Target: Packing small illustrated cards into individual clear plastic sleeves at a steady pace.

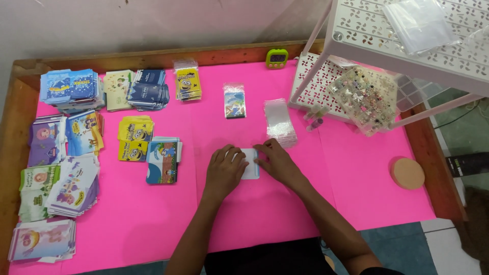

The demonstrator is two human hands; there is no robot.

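Note:
My left hand (224, 170) and my right hand (275, 160) both rest on a small pale card in a clear sleeve (251, 165) that lies flat on the pink table top (356, 168). The left hand's fingers press on its left part, the right hand's fingertips pinch its right edge. Just beyond my right hand lies a stack of clear plastic sleeves (279, 122). Farther back sits one sleeved picture card (235, 101).
Several piles of colourful cards cover the left side, among them a blue pile (71, 87), yellow cards (134, 138) and a pile (163, 160) near my left hand. A white perforated rack (407, 30) with a clear bead box (364, 99) stands at the right. A cork coaster (407, 173) and a green timer (277, 57) are there too.

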